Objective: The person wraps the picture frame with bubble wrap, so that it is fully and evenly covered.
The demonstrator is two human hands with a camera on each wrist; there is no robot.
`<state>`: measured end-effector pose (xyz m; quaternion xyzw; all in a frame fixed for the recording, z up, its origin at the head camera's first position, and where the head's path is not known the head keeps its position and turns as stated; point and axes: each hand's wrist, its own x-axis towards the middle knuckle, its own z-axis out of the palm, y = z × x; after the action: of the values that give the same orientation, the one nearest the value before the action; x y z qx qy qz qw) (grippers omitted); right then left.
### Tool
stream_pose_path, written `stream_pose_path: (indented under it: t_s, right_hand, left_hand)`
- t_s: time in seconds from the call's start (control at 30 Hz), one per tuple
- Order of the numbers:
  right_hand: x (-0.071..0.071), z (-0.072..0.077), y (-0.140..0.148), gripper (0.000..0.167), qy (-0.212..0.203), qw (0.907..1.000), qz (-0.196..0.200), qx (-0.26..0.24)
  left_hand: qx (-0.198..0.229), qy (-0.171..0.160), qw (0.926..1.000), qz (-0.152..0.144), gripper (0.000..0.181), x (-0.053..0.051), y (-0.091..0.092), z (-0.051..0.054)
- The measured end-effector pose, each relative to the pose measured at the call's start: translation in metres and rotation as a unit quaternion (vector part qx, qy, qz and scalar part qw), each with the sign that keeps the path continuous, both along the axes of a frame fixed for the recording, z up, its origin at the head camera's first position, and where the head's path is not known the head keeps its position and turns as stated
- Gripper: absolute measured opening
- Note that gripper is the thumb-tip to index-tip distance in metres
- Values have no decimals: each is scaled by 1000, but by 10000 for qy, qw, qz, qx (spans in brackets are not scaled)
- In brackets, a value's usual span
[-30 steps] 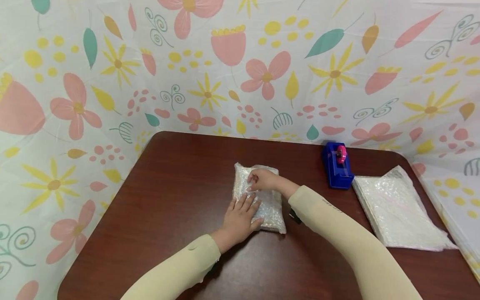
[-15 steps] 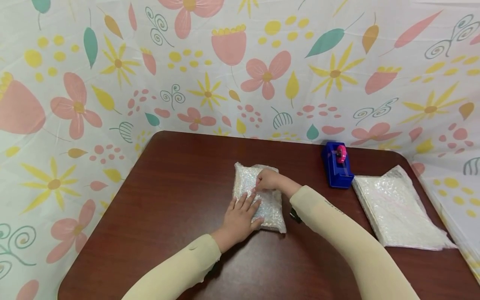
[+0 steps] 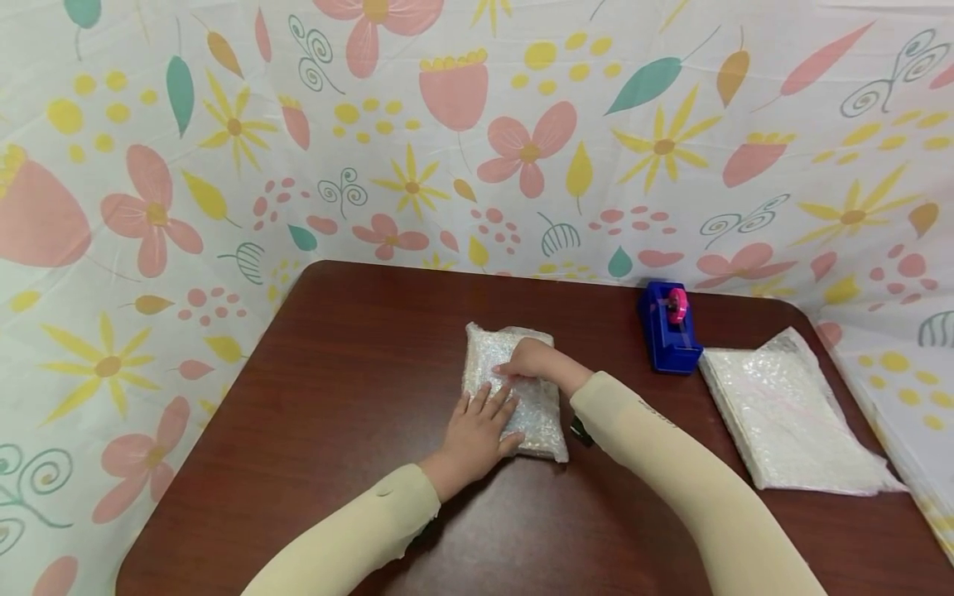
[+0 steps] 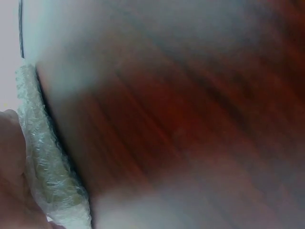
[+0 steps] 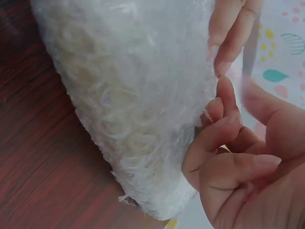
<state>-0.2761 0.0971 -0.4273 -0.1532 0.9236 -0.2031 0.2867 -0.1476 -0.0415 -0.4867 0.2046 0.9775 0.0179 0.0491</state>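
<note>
A bubble-wrapped package point(image 3: 540, 424) lies flat on the brown table. My left hand point(image 3: 474, 443) rests on its lower left part with fingers spread. Above it, my right hand point(image 3: 532, 360) touches the top of the wrap with curled fingers, one digit pointing left. Seen from the right wrist, the package point(image 5: 119, 100) fills the middle, the right hand point(image 5: 243, 157) has bent fingers against the wrap and its thumb stands apart. Left-hand fingers point(image 5: 233, 28) press nearby. In the left wrist view, only the wrap's edge point(image 4: 55, 167) and part of a hand show.
A blue tape dispenser point(image 3: 669, 335) with a pink roll stands at the back right of the table point(image 3: 358, 356). Beside it lies a stack of bubble-wrap sheets point(image 3: 790, 422) close to the right edge. A flower-patterned cloth point(image 3: 283, 108) hangs behind and at the sides.
My right hand has shifted slightly right, then back left, over the top of the package, its fingers changing pose. The left hand and the package have stayed in place.
</note>
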Motion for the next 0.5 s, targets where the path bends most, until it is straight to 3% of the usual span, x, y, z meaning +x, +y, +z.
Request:
stream_pose_path:
  t_s: [0.13,0.33,0.5]
  right_hand:
    - [2,1,1,37,82,9997,112,207]
    - [6,2,8,46,-53,9999,65,69]
    - [10,2,14,40,-296,9990,-190,-279]
  left_hand:
    - [88,162,9998,-25,62,1,1,1]
    - [436,386,9983,-9,61,4,0,2]
    - [557,1117,9921,-90,73,1,-1,0]
